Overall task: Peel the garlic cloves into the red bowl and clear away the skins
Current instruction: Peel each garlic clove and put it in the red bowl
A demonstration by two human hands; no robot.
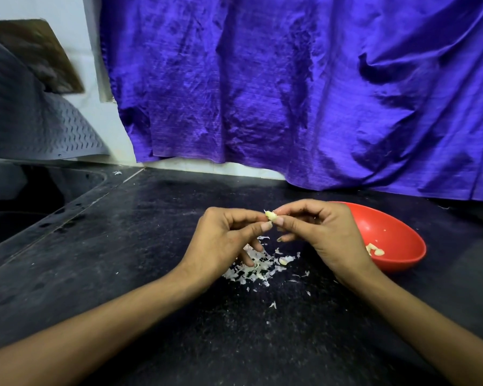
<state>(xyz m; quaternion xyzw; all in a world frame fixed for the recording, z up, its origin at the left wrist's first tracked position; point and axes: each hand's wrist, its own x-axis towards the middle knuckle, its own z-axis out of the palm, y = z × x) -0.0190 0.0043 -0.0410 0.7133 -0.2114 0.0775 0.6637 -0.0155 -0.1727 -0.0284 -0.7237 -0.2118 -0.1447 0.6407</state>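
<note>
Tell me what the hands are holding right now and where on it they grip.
Both hands pinch one garlic clove: the left hand by its left end, the right hand by its right end, thumb and forefinger tips, above the skins.

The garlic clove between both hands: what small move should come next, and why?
Probably pull the last skin off the garlic clove, pinched between the left hand and right hand. A flake still sticks at its tip, and the red bowl beside the right hand already holds peeled cloves.

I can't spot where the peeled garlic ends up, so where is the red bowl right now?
In the head view, the red bowl sits on the black counter at the right, partly behind the right hand, with the skins to its left.
</note>
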